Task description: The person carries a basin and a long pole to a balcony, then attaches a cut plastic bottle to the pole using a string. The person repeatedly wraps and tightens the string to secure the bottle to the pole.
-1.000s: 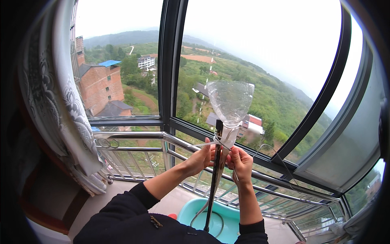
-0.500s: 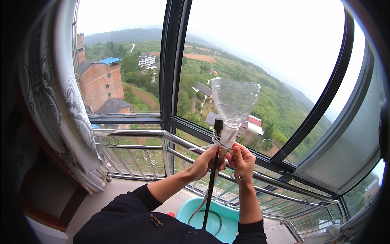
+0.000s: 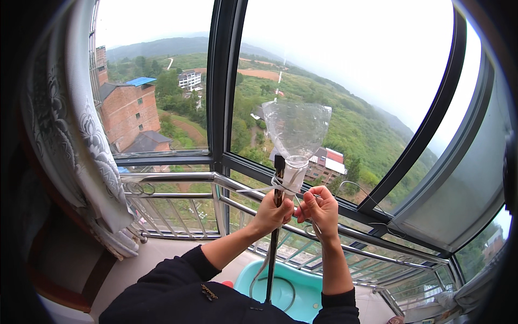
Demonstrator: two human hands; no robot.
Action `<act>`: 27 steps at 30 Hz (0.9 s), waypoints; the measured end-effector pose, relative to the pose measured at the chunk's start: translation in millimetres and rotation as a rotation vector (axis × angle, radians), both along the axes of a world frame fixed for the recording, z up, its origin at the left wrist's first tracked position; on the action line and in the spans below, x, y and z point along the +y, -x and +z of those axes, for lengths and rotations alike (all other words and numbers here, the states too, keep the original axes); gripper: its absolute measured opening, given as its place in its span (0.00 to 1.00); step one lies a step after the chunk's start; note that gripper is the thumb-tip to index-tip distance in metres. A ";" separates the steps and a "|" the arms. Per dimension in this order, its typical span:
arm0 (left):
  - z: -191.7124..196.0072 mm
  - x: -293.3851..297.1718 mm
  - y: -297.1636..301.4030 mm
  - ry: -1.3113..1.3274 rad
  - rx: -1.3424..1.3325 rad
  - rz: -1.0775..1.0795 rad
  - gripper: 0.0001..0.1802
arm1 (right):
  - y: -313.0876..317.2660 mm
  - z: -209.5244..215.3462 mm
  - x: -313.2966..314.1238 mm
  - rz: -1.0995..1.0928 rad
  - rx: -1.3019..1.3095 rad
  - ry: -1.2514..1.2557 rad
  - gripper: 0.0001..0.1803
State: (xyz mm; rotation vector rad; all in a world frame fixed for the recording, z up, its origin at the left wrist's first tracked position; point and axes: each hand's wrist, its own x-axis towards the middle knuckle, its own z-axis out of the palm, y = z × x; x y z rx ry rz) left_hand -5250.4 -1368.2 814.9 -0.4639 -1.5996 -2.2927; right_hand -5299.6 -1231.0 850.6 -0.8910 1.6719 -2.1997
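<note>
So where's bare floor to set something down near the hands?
Pale floor strip between the patterned grey curtain and the teal plastic basin. Crowded: the basin holds a hose, and both hands, left and right, sit at the dark pole.

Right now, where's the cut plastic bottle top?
Head view, centre: the cut plastic bottle top sits inverted, neck down beside the dark pole, just above the left hand and right hand, before the window.

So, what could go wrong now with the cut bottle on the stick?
1. The cut plastic bottle stands neck-down, wide end up, and only thin wire binds it to the dark stick; a loose binding may let it tilt or slip.
2. The left hand and right hand work close to the wire ends, which might prick the fingers.
</note>
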 end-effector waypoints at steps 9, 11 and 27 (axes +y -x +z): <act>18.0 1.3 3.1 0.094 -0.185 0.259 0.27 | -10.5 -6.5 -5.2 -0.022 0.039 0.015 0.10; 18.2 2.0 3.2 0.097 -0.188 0.261 0.23 | -7.3 -5.9 -1.5 0.082 0.022 -0.085 0.10; 8.3 -4.2 9.4 0.013 -0.242 0.108 0.15 | 4.4 16.0 3.2 0.020 0.038 -0.605 0.04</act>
